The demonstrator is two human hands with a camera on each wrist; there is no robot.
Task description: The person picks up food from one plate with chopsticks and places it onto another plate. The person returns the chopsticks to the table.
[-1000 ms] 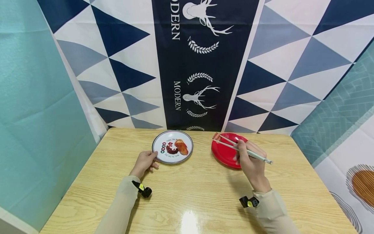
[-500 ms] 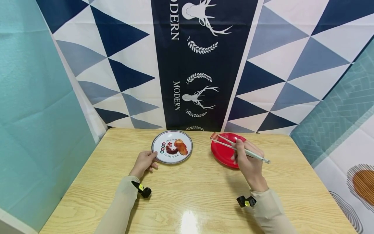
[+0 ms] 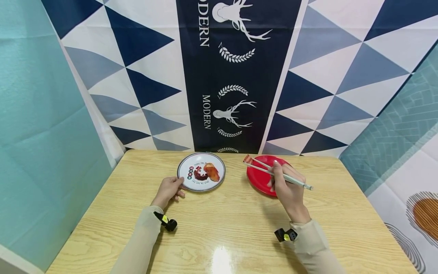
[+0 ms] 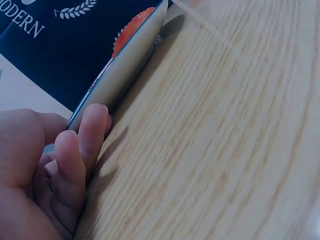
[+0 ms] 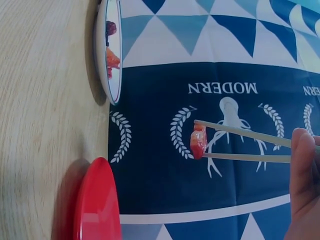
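A white plate [image 3: 202,186] with a dark rim stands at the back of the table, left of centre. It bears a dark red food piece [image 3: 200,175] and an orange-brown food piece [image 3: 211,172]. My left hand [image 3: 168,192] grips its near-left edge, thumb on the rim and fingers beneath. In my right hand [image 3: 290,192] is a pair of pale chopsticks [image 3: 287,177]. Their tips pinch a small reddish-orange food piece [image 5: 198,142], raised above the table by the left edge of a red plate [image 3: 260,179]. My right hand partly hides that plate.
The wooden table [image 3: 219,224] ends at a patterned cloth backdrop [image 3: 226,76] right behind both plates. A teal sheet [image 3: 51,133] hangs at the left. A gap of bare wood separates the two plates.
My right hand has moved slightly left, carrying the chopsticks and the food piece from over the red plate's left edge toward the white plate. My left hand keeps still on its plate.
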